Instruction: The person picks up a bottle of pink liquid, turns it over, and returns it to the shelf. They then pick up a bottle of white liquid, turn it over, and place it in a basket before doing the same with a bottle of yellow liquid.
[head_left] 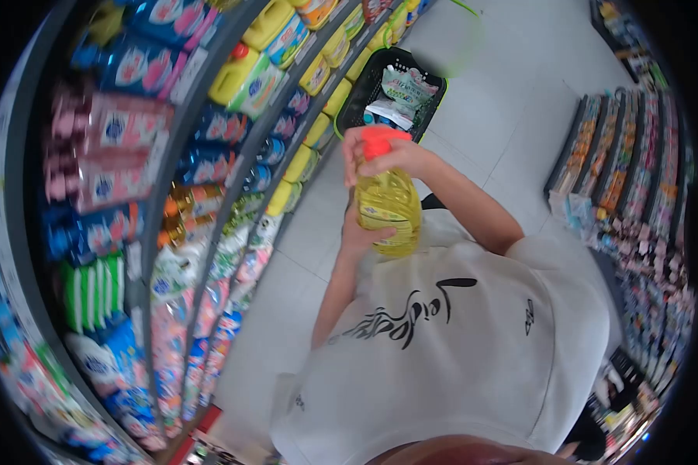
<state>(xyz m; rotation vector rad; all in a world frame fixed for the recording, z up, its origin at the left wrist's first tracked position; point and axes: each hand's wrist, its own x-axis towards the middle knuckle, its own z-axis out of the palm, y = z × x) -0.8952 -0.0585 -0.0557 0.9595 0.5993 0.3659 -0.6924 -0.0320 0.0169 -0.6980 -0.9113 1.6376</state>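
A clear bottle of yellow liquid with a red cap and a printed label is held up in front of my white shirt. My left hand wraps round the lower body of the bottle, its thumb lying across the label. Around the red cap at the top, my right hand is closed, with its fingers bent over to the far side. Whether the cap is turned or loose cannot be seen.
Beyond the bottle, a black shopping basket with a green rim stands on the pale tiled floor, holding a mint-green pack and other items. Shelves of detergent jugs, bottles and pouches run along the left. More stocked shelves stand on the right.
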